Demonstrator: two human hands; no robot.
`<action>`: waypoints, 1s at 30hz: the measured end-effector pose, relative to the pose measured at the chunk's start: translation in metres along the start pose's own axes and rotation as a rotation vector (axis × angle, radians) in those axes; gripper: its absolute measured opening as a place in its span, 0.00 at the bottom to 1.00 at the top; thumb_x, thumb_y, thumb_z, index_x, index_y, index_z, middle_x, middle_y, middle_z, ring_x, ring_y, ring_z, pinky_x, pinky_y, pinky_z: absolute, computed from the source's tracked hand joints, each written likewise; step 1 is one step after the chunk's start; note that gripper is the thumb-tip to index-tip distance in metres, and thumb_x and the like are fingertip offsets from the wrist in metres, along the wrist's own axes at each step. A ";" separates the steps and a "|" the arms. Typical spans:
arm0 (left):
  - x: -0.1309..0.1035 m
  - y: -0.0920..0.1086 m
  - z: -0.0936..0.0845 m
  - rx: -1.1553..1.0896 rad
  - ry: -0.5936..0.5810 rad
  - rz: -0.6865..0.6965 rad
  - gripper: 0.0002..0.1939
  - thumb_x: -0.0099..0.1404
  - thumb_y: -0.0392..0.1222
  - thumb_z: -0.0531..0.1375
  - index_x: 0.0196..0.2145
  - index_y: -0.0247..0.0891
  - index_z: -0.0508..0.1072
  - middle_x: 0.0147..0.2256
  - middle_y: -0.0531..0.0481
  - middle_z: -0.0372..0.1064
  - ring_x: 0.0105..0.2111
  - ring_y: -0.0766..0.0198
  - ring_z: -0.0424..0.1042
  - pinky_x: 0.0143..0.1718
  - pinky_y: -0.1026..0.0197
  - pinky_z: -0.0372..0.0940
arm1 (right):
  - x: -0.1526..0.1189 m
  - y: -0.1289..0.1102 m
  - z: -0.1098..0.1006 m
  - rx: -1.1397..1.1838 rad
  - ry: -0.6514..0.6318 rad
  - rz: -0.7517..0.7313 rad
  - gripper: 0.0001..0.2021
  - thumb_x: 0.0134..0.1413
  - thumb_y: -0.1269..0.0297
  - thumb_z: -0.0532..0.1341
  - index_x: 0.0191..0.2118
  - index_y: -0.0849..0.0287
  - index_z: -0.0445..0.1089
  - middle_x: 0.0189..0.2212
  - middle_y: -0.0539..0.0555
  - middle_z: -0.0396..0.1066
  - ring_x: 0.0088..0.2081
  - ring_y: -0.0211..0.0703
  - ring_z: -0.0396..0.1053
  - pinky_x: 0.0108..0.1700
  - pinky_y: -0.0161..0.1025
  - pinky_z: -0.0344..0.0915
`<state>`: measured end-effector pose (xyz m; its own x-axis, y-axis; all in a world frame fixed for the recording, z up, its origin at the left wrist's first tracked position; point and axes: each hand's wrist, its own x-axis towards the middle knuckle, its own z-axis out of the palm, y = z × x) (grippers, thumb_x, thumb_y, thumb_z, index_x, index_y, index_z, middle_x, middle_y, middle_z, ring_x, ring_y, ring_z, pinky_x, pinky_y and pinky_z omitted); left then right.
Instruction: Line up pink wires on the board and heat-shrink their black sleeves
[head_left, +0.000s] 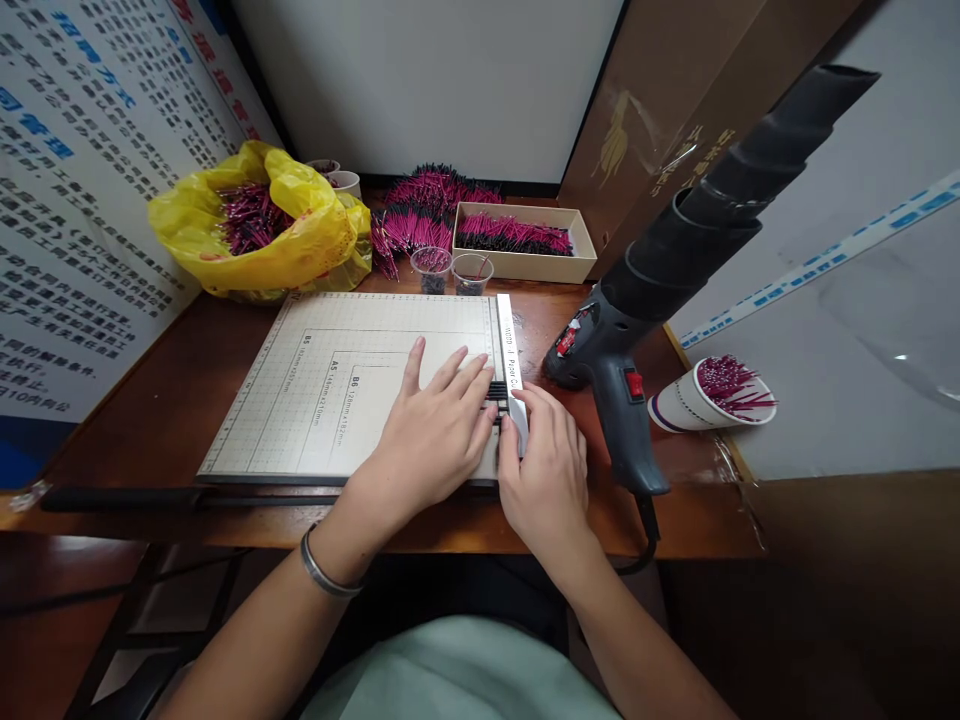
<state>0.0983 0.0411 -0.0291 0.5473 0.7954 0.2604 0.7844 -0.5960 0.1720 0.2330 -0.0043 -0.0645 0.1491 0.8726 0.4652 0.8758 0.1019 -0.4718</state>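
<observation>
A cream paper cutter board, printed with a grid and size outlines, lies on the table. My left hand rests flat on its right part, fingers stretched out. Several short black tubes lie side by side at these fingertips, against the cutter's white edge strip. At the strip, my right hand has its fingers curled together, with thumb and forefinger around the right ends of the tubes. My palms hide part of the board. The cutter's long black handle lies low along the front edge.
A heat gun stands at the right, beside a tipped paper cup of dark red pieces. Behind the board are a yellow bag, two clear cups, a pink-and-black wire pile and a cardboard box.
</observation>
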 end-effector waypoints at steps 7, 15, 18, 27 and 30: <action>0.007 -0.001 -0.001 -0.063 -0.036 -0.033 0.18 0.74 0.36 0.46 0.49 0.36 0.73 0.59 0.44 0.72 0.64 0.50 0.64 0.71 0.31 0.35 | 0.001 0.000 0.000 -0.016 -0.023 0.006 0.14 0.66 0.65 0.51 0.52 0.59 0.69 0.53 0.62 0.74 0.54 0.56 0.71 0.51 0.51 0.65; -0.014 -0.002 -0.007 -0.113 -0.049 -0.044 0.18 0.73 0.38 0.49 0.57 0.33 0.68 0.63 0.39 0.65 0.66 0.47 0.60 0.70 0.29 0.35 | 0.002 -0.001 -0.002 -0.025 -0.049 0.001 0.16 0.67 0.65 0.51 0.53 0.58 0.70 0.54 0.62 0.73 0.53 0.56 0.71 0.51 0.52 0.66; -0.014 -0.001 -0.005 -0.125 -0.051 -0.060 0.17 0.73 0.38 0.49 0.54 0.33 0.70 0.62 0.39 0.67 0.66 0.48 0.61 0.70 0.29 0.35 | 0.002 -0.001 -0.002 -0.032 -0.054 -0.001 0.16 0.68 0.65 0.50 0.54 0.58 0.70 0.55 0.61 0.73 0.53 0.56 0.71 0.51 0.52 0.66; -0.031 0.014 0.004 0.008 0.028 0.044 0.24 0.77 0.41 0.44 0.63 0.28 0.65 0.63 0.40 0.65 0.65 0.51 0.64 0.72 0.38 0.32 | 0.001 -0.001 -0.002 -0.007 -0.058 0.015 0.16 0.69 0.64 0.49 0.53 0.60 0.70 0.54 0.62 0.73 0.52 0.56 0.71 0.51 0.51 0.65; -0.034 0.021 0.009 0.077 0.046 0.070 0.26 0.77 0.40 0.42 0.63 0.24 0.65 0.64 0.37 0.63 0.65 0.50 0.63 0.72 0.40 0.38 | 0.001 0.000 -0.003 0.008 -0.049 0.015 0.16 0.70 0.63 0.48 0.53 0.60 0.70 0.54 0.61 0.73 0.52 0.54 0.71 0.51 0.50 0.65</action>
<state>0.0988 0.0029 -0.0433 0.5884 0.7454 0.3133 0.7659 -0.6380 0.0794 0.2343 -0.0052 -0.0614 0.1390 0.8965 0.4206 0.8698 0.0925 -0.4846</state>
